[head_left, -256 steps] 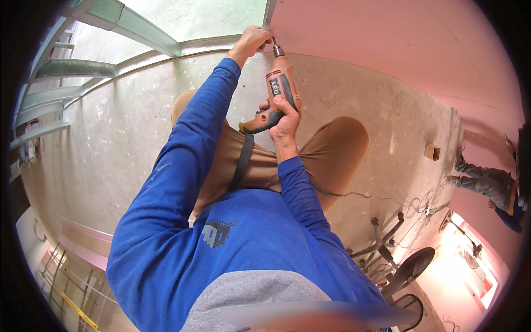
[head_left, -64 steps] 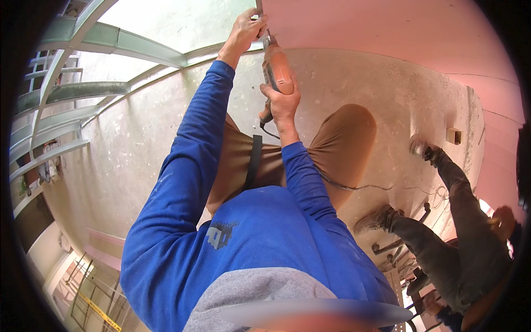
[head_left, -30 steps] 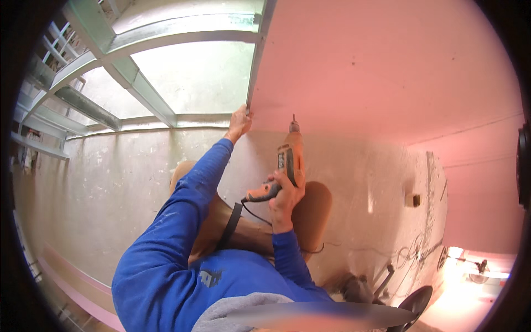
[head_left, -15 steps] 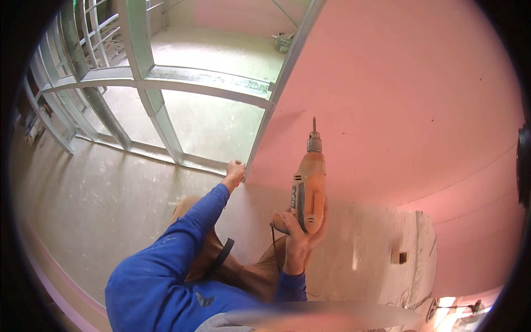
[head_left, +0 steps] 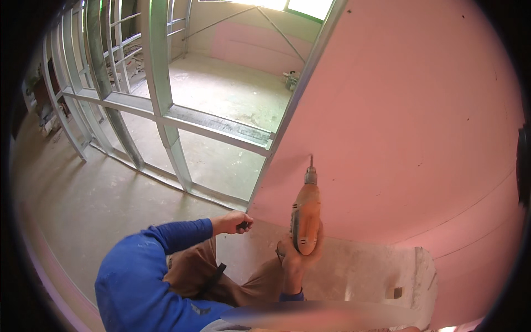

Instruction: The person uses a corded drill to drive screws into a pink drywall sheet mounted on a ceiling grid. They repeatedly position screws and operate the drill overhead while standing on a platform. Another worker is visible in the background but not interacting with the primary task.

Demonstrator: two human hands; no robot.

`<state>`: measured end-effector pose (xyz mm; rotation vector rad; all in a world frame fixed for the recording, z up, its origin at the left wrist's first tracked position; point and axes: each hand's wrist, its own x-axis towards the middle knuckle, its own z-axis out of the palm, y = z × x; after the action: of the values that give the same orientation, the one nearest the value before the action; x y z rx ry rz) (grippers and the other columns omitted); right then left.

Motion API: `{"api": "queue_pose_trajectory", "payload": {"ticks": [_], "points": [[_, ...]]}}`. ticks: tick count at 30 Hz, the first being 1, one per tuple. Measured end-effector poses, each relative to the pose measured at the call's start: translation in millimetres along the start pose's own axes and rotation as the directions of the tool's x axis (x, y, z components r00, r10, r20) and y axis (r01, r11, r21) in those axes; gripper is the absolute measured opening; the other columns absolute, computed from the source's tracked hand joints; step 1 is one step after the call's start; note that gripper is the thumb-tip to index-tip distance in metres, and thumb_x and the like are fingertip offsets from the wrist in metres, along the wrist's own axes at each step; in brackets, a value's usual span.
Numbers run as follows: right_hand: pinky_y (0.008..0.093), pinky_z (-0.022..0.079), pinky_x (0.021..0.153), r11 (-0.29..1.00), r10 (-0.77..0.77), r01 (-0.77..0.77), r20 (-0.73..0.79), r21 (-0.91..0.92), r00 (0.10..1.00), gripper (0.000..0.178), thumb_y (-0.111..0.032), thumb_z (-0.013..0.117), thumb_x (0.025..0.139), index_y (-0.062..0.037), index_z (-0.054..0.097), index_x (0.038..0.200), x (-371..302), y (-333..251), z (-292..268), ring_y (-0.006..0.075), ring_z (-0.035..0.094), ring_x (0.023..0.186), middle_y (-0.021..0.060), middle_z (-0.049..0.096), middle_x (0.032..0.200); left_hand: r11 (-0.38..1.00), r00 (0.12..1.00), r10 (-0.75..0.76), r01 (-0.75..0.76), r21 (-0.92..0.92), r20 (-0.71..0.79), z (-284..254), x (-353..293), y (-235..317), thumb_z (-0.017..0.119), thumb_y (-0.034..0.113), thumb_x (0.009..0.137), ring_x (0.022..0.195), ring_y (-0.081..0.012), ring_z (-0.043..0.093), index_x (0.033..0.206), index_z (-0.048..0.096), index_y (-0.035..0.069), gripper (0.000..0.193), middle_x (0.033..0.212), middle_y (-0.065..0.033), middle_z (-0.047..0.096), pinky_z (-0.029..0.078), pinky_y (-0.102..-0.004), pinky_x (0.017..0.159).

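An orange and dark power drill [head_left: 307,206] is in my right hand [head_left: 301,261], its chuck and bit pointing away from me. Beyond the bit stands a large pink wall board [head_left: 409,116]; I cannot tell whether the tip touches it. My left hand [head_left: 234,222] is closed in a loose fist, just below the board's lower left corner. Something small and dark shows between its fingers, too small to name. The metal edge stud [head_left: 296,91] runs up along the board's left side. A cord hangs by the drill's grip.
Open metal stud framing [head_left: 157,66] with a cross rail [head_left: 215,128] stands at the left. Through it a green object [head_left: 291,81] shows on the floor. A box-shaped cutout [head_left: 394,292] lies at the lower right. My bent legs [head_left: 193,265] are beneath my arms.
The view has tilted up, showing more of the room behind the framing. My left hand has drawn back from the board's corner toward me. The drill stays in my right hand.
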<state>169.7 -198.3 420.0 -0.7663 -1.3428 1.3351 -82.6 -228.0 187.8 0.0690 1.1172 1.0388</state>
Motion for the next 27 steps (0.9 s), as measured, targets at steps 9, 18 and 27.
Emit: {"api": "queue_pose_trajectory", "payload": {"ticks": [9,18,27], "points": [[0.0398,0.06,0.095,0.832,0.002,-0.018,-0.029,-0.554,1.0,0.082,-0.002,0.082,0.077,0.0,0.058,0.155,7,-81,13,0.0283,0.075,0.114,0.0182,0.072,0.132,0.986,0.997,-0.003,-0.011,0.166,0.081,112,-207,65,0.073,0.012,0.1,0.07,-0.0199,0.069,0.103,0.069,0.004,0.009,0.086,-0.0097,0.07,0.051,-0.0306,0.051],[0.0381,0.06,0.094,0.842,0.201,-0.221,-0.095,-0.493,0.975,0.074,-0.011,0.087,0.076,0.0009,0.065,0.146,19,-190,18,0.0252,0.078,0.105,0.0175,0.08,0.117,1.0,0.995,0.019,-0.02,0.012,0.102,180,-332,55,0.072,0.002,0.096,0.075,-0.0213,0.071,0.107,0.067,0.002,0.012,0.089,-0.0103,0.072,0.055,-0.0324,0.06],[0.0342,0.059,0.094,0.904,0.375,-0.373,-0.035,-0.206,0.927,0.075,-0.006,0.086,0.073,0.0013,0.066,0.145,-45,-367,12,0.0204,0.074,0.111,0.0116,0.076,0.128,0.991,0.992,0.124,-0.122,-0.051,0.032,239,-467,89,0.077,0.033,0.107,0.072,-0.015,0.066,0.105,0.068,0.007,0.028,0.088,-0.0056,0.071,0.052,-0.0288,0.058]]}}
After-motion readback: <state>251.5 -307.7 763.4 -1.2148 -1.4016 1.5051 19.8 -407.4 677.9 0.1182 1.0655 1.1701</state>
